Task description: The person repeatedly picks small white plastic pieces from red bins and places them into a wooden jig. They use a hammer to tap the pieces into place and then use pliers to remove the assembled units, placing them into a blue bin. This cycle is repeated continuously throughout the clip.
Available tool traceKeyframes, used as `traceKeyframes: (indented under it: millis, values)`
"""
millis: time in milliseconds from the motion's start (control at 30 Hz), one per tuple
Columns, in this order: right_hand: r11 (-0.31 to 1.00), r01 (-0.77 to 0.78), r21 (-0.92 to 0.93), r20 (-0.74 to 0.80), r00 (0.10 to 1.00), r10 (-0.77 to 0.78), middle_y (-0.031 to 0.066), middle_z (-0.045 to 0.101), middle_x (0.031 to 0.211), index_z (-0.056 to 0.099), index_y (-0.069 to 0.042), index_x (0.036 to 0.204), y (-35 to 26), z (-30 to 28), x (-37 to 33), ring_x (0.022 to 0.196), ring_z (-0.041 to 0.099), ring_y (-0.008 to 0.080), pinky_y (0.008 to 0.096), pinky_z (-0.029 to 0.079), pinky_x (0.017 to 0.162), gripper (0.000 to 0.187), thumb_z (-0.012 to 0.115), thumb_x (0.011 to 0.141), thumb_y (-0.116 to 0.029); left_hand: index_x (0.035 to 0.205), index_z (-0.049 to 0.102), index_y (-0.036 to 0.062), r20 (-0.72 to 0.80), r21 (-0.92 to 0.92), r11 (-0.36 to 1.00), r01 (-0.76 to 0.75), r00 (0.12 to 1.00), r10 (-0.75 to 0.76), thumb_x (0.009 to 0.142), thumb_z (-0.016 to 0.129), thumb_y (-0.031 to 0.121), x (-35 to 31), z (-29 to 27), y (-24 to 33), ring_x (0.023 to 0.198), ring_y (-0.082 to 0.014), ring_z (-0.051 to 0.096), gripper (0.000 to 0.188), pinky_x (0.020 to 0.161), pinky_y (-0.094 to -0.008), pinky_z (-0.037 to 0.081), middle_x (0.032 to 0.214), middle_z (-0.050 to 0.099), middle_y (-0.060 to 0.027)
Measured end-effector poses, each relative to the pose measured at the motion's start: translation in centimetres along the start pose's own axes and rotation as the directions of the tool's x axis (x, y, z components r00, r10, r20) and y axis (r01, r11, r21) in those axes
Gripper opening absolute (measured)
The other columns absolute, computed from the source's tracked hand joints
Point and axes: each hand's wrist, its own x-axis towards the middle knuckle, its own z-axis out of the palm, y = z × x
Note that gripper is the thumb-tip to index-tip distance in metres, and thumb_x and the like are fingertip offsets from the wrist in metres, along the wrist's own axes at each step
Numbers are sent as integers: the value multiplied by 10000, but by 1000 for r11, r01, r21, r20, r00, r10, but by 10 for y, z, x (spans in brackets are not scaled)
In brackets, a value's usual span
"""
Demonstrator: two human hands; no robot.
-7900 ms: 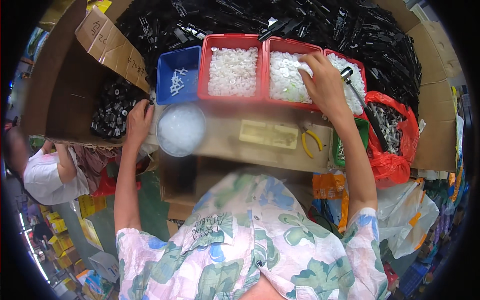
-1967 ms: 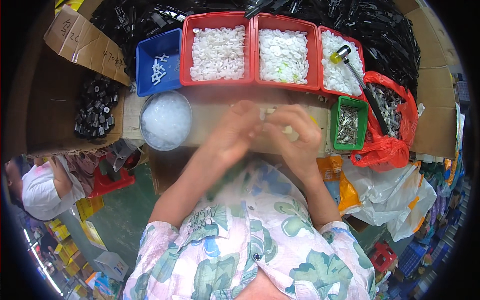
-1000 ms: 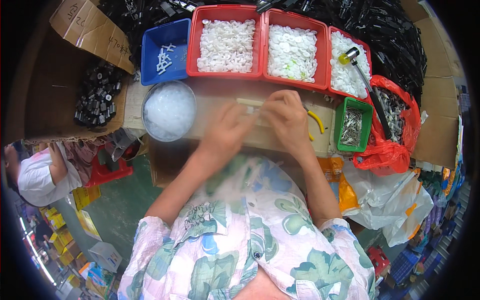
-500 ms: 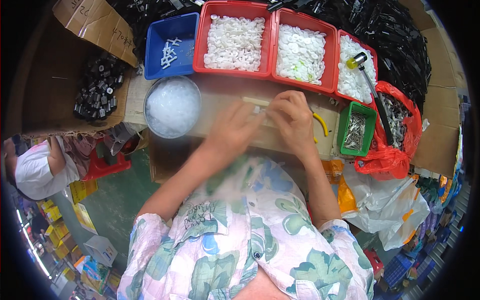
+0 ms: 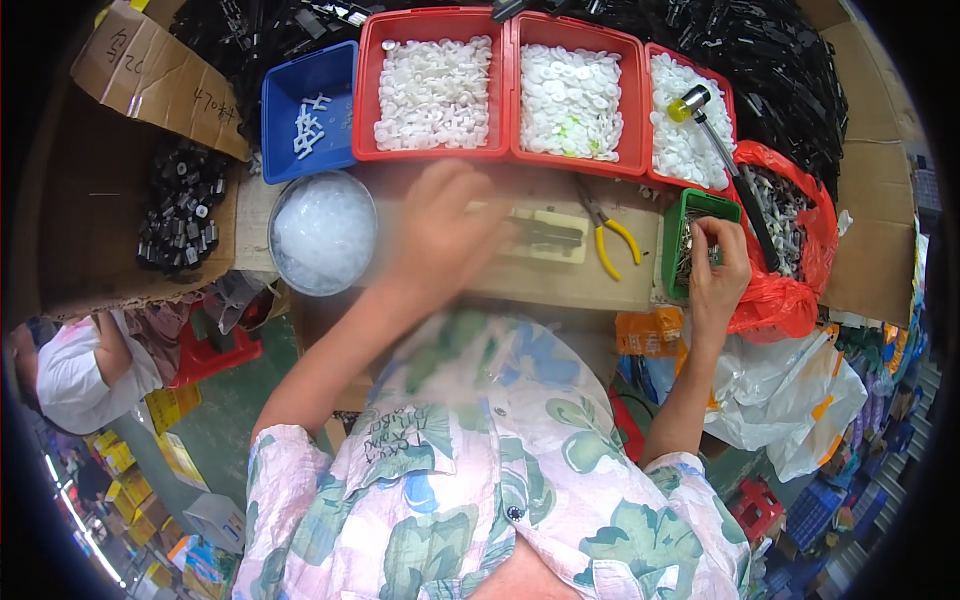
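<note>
In the head view, read as a clock face, the right hand (image 5: pixel 720 270) is at about half past two, its fingers bent down into a green tray (image 5: pixel 671 250) of thin metal pins (image 5: pixel 686 258); the step in hand, I judge, is a reach among those pins. The left hand (image 5: pixel 445 235) lies towards eleven o'clock, over the left end of a cream block (image 5: pixel 562 254), which sits on the cardboard worktop (image 5: pixel 590 287) with a dark recess in its upper face; the left hand is badly blurred and the right fingertips are down in the tray – so I cannot tell whether either set of fingers is apart, together or gripping anything. Yellow-handled pliers (image 5: pixel 602 245) lie at two o'clock, between block and tray; a clear bowl (image 5: pixel 373 250) of whitish, translucent stuff stands near ten, left of the left hand; three red trays (image 5: pixel 430 156) of small white pieces arc from just before twelve to nearly two; a mallet (image 5: pixel 757 212) slants down from the rightmost one, past the green tray, to a red bag (image 5: pixel 822 235) near three. From here the move calls for a fine pinch – one pin singled out from the tangle, then a straight lift clear of the tray wall; the pliers lie close by on the left.
</note>
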Motion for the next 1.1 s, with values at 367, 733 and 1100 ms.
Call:
traceKeyframes:
  millis: [367, 733, 1100]
  values:
    - [987, -88, -132, 101, 990, 101, 158, 609, 861, 674, 38, 918, 24, 3, -13, 762, 630, 324, 405, 484, 691, 94, 695, 844, -15, 804, 716, 13, 168, 246, 947, -207, 971, 169, 717, 651, -18, 109, 26, -39, 981, -293, 575, 112, 852, -407, 472, 899, 627, -112]
    - [966, -189, 176, -44, 979, 200, 73, 626, 848, 655, 24, 905, 27, -1, -14, 756, 605, 147, 280, 478, 709, 70, 664, 836, 9, 674, 674, 47, 353, 333, 873, -356, 906, 234, 726, 645, 79, 127, 41, -47, 948, -278, 586, 67, 834, -393, 439, 827, 646, -89]
    - [767, -229, 600, -5, 957, 290, 15, 668, 880, 648, -8, 900, 0, 11, -9, 836, 594, 79, 248, 472, 789, 68, 648, 852, 40, 832, 672, 39, 346, 274, 885, -376, 897, 274, 757, 640, 17, 124, 42, -47, 926, -264, 584, 84, 816, -384, 454, 812, 629, -93]
